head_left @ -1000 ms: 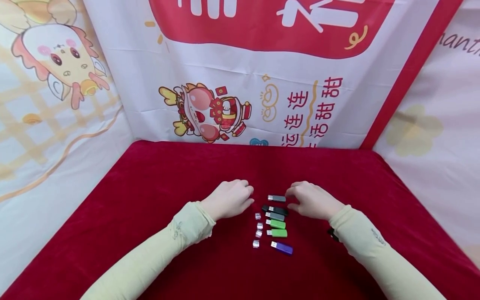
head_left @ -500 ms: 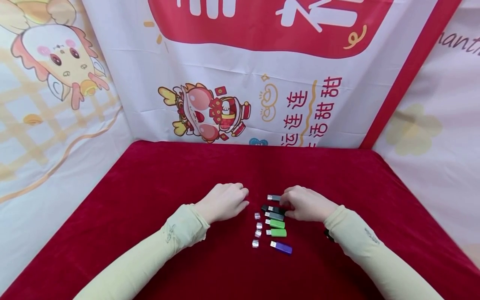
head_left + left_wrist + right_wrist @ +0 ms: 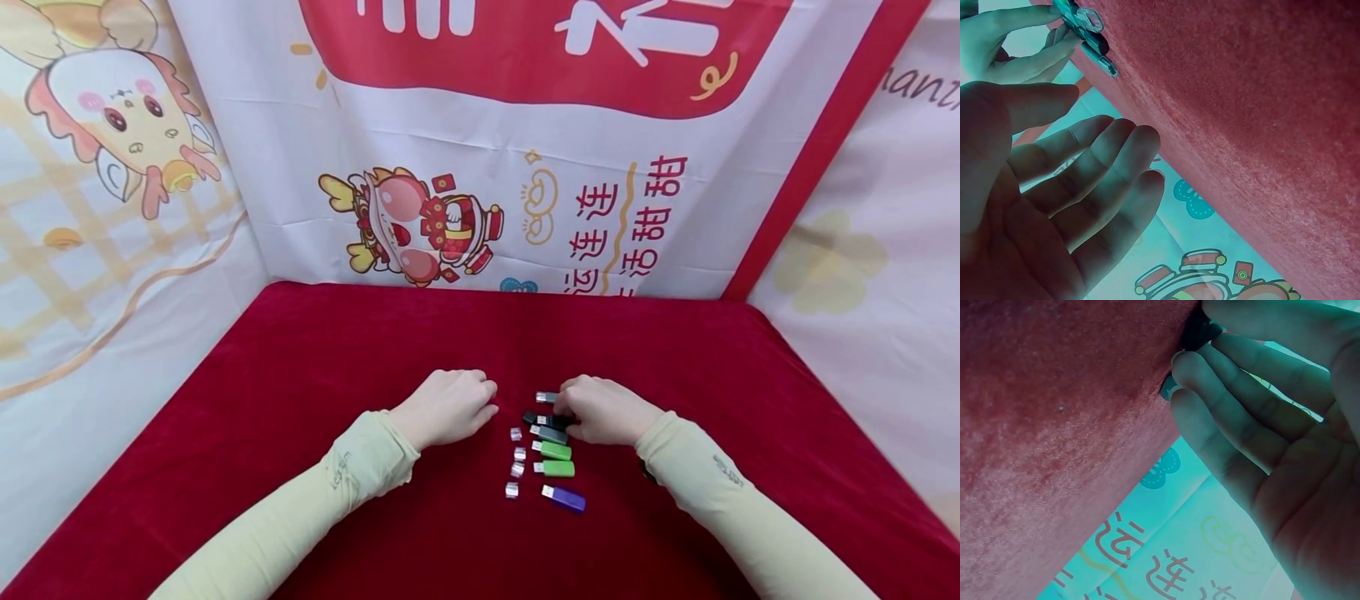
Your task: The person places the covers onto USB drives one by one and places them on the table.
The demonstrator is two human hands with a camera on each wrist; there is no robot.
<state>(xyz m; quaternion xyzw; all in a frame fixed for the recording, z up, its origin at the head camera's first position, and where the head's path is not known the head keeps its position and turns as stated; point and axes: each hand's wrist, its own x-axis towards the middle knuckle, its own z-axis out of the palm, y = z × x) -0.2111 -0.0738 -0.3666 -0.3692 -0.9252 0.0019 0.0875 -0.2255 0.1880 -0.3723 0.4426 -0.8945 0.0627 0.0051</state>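
Note:
My right hand (image 3: pixel 607 408) pinches a black USB flash drive (image 3: pixel 557 422) between thumb and forefinger. In the right wrist view that black drive (image 3: pixel 1199 328) shows between the fingertips, low over the cloth. A black cap (image 3: pixel 529 417) lies just left of its metal plug. Beyond it is a grey USB drive (image 3: pixel 546 398), its right end covered by the fingers; a second grey drive (image 3: pixel 549 434) lies on the near side. My left hand (image 3: pixel 446 406) hovers left of the row, holding nothing, its fingers loosely bent in the left wrist view (image 3: pixel 1091 181).
Two green USB drives (image 3: pixel 552 451) and a purple one (image 3: pixel 564 498) continue the row toward me. Several small clear caps (image 3: pixel 520 454) line up to its left. Red cloth (image 3: pixel 360 333) covers the table, with printed white curtains (image 3: pixel 450 125) around it.
My right hand has moved left from beside the drives and taken hold of the black one. My left hand has drawn back slightly left and toward me.

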